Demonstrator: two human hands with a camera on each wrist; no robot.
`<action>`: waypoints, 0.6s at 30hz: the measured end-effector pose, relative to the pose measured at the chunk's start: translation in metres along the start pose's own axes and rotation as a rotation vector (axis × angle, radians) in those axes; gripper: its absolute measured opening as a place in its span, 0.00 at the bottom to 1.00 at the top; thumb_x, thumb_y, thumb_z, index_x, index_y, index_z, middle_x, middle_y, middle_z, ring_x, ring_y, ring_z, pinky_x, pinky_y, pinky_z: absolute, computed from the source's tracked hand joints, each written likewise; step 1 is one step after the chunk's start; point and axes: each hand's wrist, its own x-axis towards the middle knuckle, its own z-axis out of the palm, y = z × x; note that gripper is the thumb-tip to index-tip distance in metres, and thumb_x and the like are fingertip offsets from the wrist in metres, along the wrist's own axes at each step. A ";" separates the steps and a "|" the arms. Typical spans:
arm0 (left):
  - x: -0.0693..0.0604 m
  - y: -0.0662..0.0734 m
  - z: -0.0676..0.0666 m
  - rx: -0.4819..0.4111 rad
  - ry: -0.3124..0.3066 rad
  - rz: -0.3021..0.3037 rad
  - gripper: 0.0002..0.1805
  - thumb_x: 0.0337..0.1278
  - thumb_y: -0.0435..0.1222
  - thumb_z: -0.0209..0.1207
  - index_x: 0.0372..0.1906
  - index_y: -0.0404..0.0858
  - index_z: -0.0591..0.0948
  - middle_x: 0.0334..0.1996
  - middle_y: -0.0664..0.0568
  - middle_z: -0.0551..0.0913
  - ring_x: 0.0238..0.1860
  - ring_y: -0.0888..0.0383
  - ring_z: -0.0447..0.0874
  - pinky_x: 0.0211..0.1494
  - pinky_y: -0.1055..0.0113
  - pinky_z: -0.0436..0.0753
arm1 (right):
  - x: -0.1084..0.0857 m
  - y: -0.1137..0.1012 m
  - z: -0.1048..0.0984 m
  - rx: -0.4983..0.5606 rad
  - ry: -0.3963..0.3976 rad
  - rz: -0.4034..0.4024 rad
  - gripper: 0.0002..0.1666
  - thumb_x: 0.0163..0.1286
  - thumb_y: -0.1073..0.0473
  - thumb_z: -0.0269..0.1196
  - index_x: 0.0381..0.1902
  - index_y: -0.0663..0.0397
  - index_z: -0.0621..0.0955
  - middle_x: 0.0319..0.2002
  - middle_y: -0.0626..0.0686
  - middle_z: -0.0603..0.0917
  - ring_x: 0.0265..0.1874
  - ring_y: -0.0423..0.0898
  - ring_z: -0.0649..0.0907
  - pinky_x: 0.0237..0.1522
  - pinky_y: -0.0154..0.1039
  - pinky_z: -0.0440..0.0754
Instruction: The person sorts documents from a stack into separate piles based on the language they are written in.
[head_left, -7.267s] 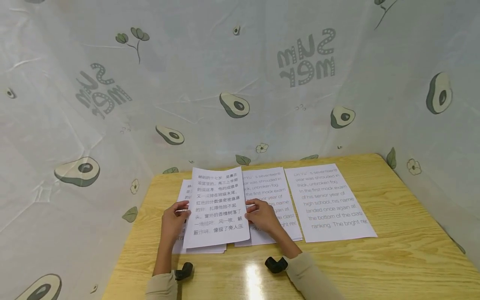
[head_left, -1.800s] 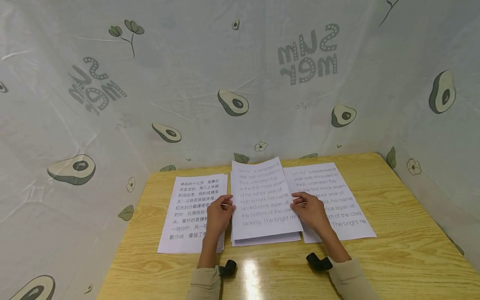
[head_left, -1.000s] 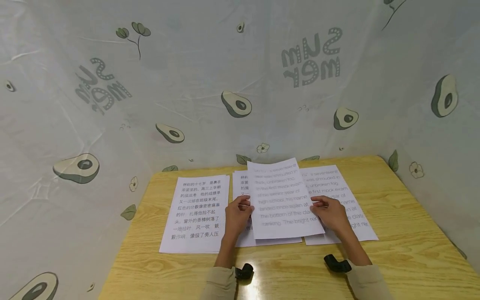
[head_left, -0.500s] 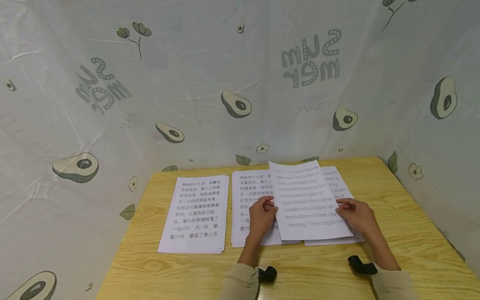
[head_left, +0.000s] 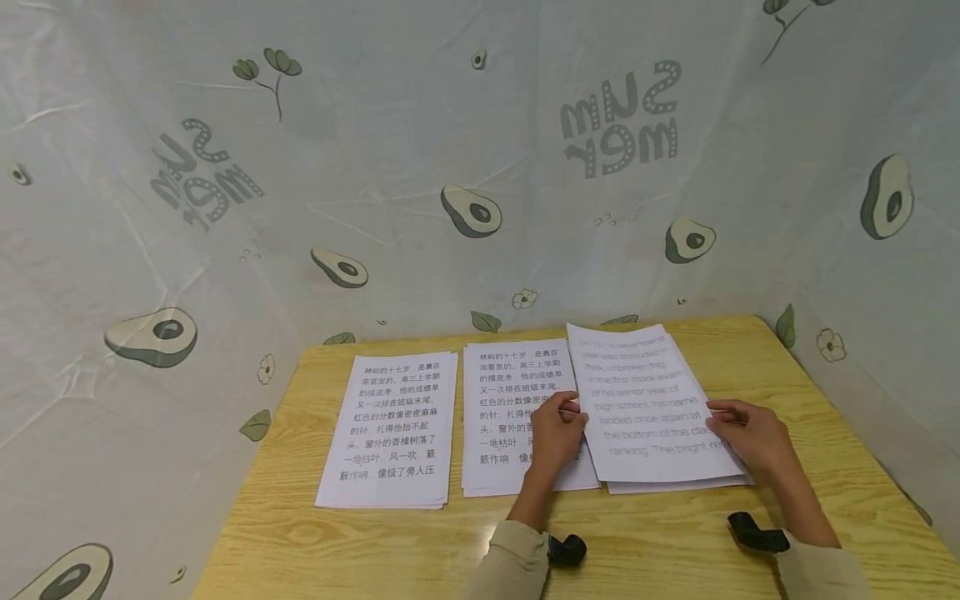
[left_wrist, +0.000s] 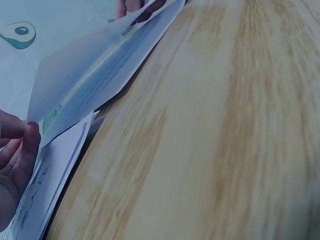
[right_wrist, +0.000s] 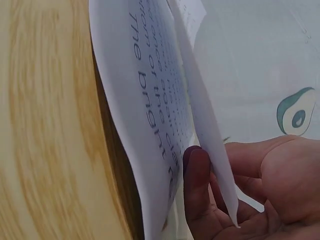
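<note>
A white sheet with English print (head_left: 645, 400) is held just above the right-hand pile, covering most of it. My left hand (head_left: 553, 437) pinches its left edge, over the middle pile (head_left: 502, 417). On the other side my right hand (head_left: 761, 442) pinches the right edge. In the left wrist view the left hand (left_wrist: 17, 165) grips the sheet (left_wrist: 70, 75) by a corner, thumb on one face. The right wrist view shows the right hand (right_wrist: 245, 185) with thumb and fingers on either side of the bent sheet (right_wrist: 210, 115); an English-printed page (right_wrist: 135, 100) lies beneath.
A pile of sheets with Chinese print (head_left: 390, 433) lies on the left of the wooden table (head_left: 360, 550). Behind and beside the table hangs a pale curtain (head_left: 405, 125) with avocado prints. Black curved pieces (head_left: 566, 551) sit at both wrists.
Both hands have carried the English-printed sheet from the middle pile rightward over the right-hand pile. The middle pile's Chinese-printed top is uncovered; earlier, a Chinese-printed sheet was held near the left.
</note>
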 end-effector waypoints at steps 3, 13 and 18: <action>0.000 0.002 0.006 -0.012 0.003 0.007 0.19 0.57 0.23 0.71 0.55 0.35 0.89 0.36 0.54 0.87 0.32 0.71 0.84 0.32 0.77 0.84 | 0.002 0.003 -0.004 -0.029 0.020 -0.006 0.26 0.79 0.56 0.64 0.64 0.72 0.81 0.51 0.71 0.87 0.39 0.43 0.84 0.32 0.32 0.76; 0.000 0.007 0.019 0.066 -0.016 0.008 0.19 0.58 0.24 0.71 0.56 0.33 0.88 0.35 0.55 0.86 0.31 0.71 0.83 0.32 0.76 0.84 | 0.000 0.008 -0.012 -0.060 0.020 0.020 0.26 0.80 0.56 0.62 0.63 0.74 0.81 0.50 0.73 0.87 0.38 0.48 0.85 0.32 0.34 0.75; -0.001 0.007 0.022 0.104 -0.012 -0.005 0.18 0.58 0.24 0.72 0.55 0.34 0.88 0.34 0.56 0.86 0.31 0.71 0.83 0.31 0.77 0.83 | -0.002 0.009 -0.010 -0.068 0.028 0.022 0.25 0.80 0.57 0.62 0.62 0.74 0.81 0.48 0.72 0.86 0.39 0.51 0.84 0.33 0.35 0.75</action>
